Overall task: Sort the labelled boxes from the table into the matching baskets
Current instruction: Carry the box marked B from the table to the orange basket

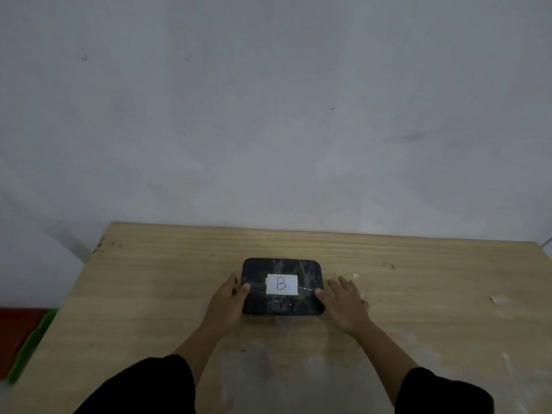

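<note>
A black box (282, 270) wrapped in shiny film lies flat in the middle of the wooden table (155, 294). A white paper label with a handwritten "B" (281, 284) is stuck on its top. My left hand (228, 303) grips the box's left side, thumb resting on the top face. On the right side my right hand (343, 303) presses against the box, its thumb on the top edge and its fingers spread along the table. No basket is fully in view.
A plain grey wall stands right behind the table's far edge. At the far left, below table level, a green rim (33, 345) and a red surface (16, 333) show. White scraps (498, 299) and pale smears mark the tabletop on the right.
</note>
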